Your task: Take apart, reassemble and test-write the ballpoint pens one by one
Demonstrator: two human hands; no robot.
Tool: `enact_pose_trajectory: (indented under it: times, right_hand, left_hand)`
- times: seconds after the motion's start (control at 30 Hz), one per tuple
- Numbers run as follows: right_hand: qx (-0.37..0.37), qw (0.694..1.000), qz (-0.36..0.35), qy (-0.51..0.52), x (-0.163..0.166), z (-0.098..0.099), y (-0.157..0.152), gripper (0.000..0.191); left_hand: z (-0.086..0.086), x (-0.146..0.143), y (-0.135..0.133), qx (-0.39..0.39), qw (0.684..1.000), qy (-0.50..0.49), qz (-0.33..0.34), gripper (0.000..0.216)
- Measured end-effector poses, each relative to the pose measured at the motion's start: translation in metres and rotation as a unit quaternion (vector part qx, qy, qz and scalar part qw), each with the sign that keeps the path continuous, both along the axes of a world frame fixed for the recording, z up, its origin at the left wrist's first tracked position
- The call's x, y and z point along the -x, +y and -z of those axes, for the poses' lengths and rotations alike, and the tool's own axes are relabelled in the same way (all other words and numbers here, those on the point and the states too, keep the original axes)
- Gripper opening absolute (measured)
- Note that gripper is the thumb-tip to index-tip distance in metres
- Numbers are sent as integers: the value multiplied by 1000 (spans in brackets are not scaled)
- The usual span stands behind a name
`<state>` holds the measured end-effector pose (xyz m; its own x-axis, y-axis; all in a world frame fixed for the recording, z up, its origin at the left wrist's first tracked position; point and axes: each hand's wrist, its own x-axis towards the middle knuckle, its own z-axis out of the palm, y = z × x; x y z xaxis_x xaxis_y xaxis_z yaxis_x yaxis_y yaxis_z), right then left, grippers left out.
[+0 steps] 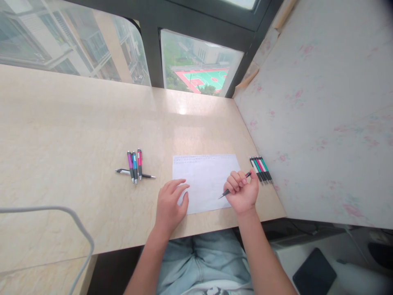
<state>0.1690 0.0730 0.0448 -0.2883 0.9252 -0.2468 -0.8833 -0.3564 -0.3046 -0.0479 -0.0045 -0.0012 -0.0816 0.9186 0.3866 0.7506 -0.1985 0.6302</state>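
My right hand is turned palm up with its fingers curled round a pen, whose dark tip points left over the paper. Under both hands lies a white sheet of paper with a few lines of small writing along its top. My left hand holds nothing; its fingers are apart and reach over the sheet's left edge. Close to the right hand, a row of several pens lies side by side by the wall. To the left, purple, blue and pink pens lie across a black-and-white pen.
A grey cable curves over the left part of the marble-patterned desk. The flower-patterned wall bounds the desk on the right. Dark-framed windows stand at the back. Below right sits a dark flat object.
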Motion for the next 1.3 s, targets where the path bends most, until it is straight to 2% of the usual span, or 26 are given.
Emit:
enact_pose_trajectory:
  times: [0.17, 0.33, 0.57, 0.8, 1.1, 1.3]
  right_hand:
    - [-11, 999, 25, 17, -1, 5, 5, 49]
    - [-17, 999, 26, 29, -2, 5, 6, 52]
    - [-19, 999, 17, 27, -5, 8, 8, 49]
    - [-27, 999, 41, -10, -4, 9, 8, 49]
    - [-32, 996, 51, -62, -6, 25, 10, 45]
    - [-21, 996, 67, -52, -5, 29, 10, 44]
  left_hand:
    - [-1, -4, 1, 46, 996, 80, 15, 18]
    - [-1, -5, 3, 67, 992, 105, 18, 16]
    - [-2, -6, 3, 74, 991, 109, 12, 16]
    - [-1, -4, 3, 67, 991, 111, 23, 20]
    - [0, -4, 3, 60, 993, 100, 22, 21]
    - [0, -3, 4, 69, 992, 98, 26, 21]
